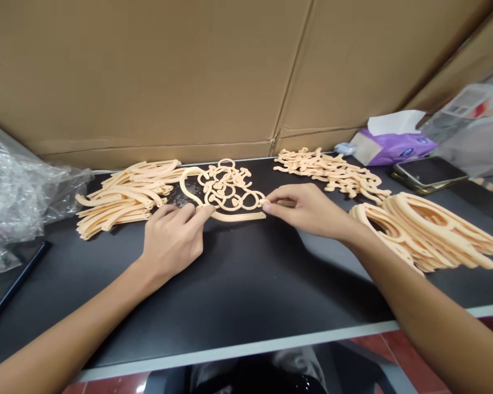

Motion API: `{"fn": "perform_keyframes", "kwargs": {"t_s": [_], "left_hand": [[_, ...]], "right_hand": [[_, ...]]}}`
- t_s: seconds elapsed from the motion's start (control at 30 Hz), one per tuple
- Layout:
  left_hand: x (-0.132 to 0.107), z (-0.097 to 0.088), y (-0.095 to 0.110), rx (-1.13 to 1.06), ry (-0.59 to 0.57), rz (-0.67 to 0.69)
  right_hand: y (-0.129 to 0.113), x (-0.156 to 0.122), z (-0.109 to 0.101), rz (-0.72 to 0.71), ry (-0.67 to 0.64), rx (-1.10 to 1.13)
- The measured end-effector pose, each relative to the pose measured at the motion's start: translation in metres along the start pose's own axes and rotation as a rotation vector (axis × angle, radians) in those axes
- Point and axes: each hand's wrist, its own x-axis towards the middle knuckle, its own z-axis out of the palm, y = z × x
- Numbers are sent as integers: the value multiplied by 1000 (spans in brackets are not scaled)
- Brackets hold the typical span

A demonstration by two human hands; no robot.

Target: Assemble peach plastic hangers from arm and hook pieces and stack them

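Note:
My left hand point(175, 235) is closed in a pinch on a beige plastic hanger piece, whose curved hook point(185, 189) rises behind my fingers. A slim curved arm point(242, 217) extends to the right from the pinched spot; the joint itself is partly hidden. At the right edge of a loose pile of beige rings with round knobs point(230, 183), my right hand point(302, 208) pinches a small ring piece point(263, 202) between thumb and forefinger. The ring piece is at the pile's edge, just above the arm's tip.
Curved beige arms point(123, 197) are stacked at left, beside crumpled clear plastic point(20, 191). Small beige hooks point(328, 172) lie at back right. Larger beige hanger parts point(431, 230) lie under my right forearm's far side. A purple tissue pack point(398, 145) and a phone point(431, 172) sit behind them.

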Motion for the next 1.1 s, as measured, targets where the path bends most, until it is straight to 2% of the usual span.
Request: {"fn": "perform_keyframes", "kwargs": {"t_s": [0.1, 0.2, 0.37, 0.63, 0.73, 0.83, 0.93, 1.1], "left_hand": [[0, 1, 0, 5, -1, 12], [0, 2, 1, 4, 16, 23], [0, 1, 0, 4, 23, 28], [-2, -4, 6, -10, 98, -36], [-3, -9, 12, -77, 171, 34], [-4, -14, 20, -277, 198, 190], [-4, -17, 30, -408, 165, 257], [-2, -15, 36, -328, 17, 90]], "right_hand": [[1, 0, 5, -31, -94, -74], [6, 2, 11, -44, -133, -83], [15, 3, 16, -70, -134, -113], [12, 3, 18, -164, -25, -67], [7, 2, 21, -232, 11, -14], [0, 0, 26, -276, 41, 4], [-8, -4, 35, -325, 9, 22], [-15, -11, 51, -354, -43, 4]]}}
